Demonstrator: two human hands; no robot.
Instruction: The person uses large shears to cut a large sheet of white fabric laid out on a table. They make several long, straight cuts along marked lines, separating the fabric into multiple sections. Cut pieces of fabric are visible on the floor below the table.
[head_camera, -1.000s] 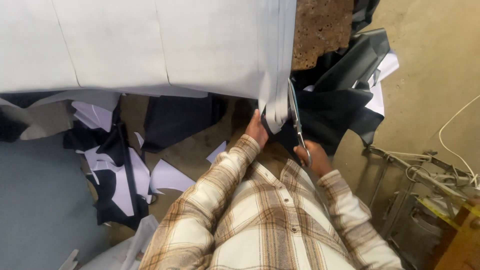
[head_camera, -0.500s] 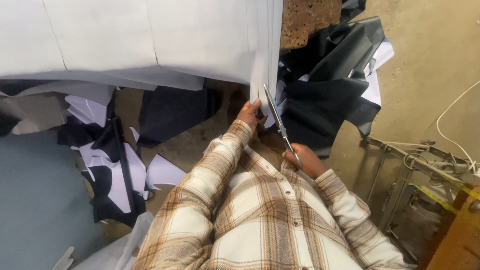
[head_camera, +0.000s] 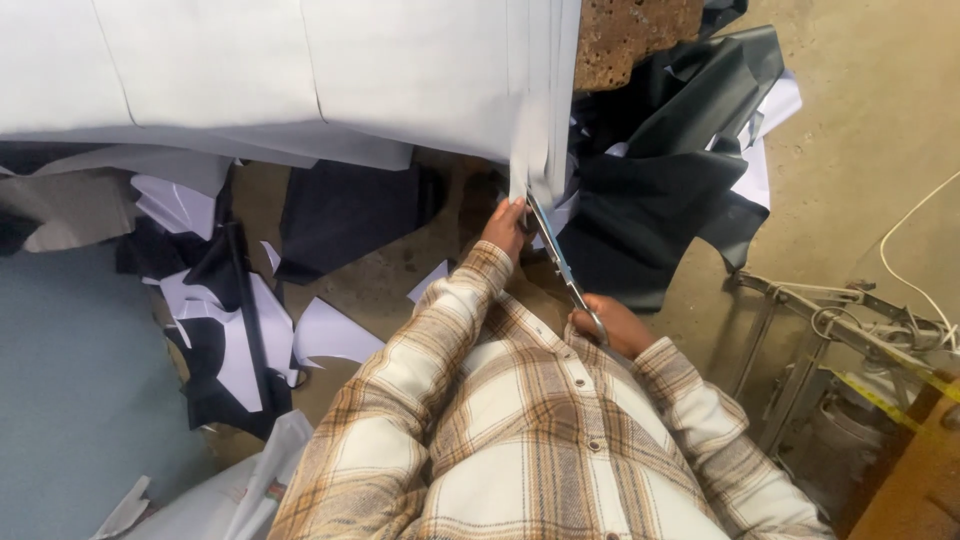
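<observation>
The left hand pinches the hanging edge of the grey sheet at the far side. The right hand grips long scissors, blades pointing up at that edge, near black scraps.

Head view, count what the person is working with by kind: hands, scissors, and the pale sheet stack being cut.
Hands: 2, left hand and right hand
Scissors: 1
Pale sheet stack: 1
Total: 4
</observation>
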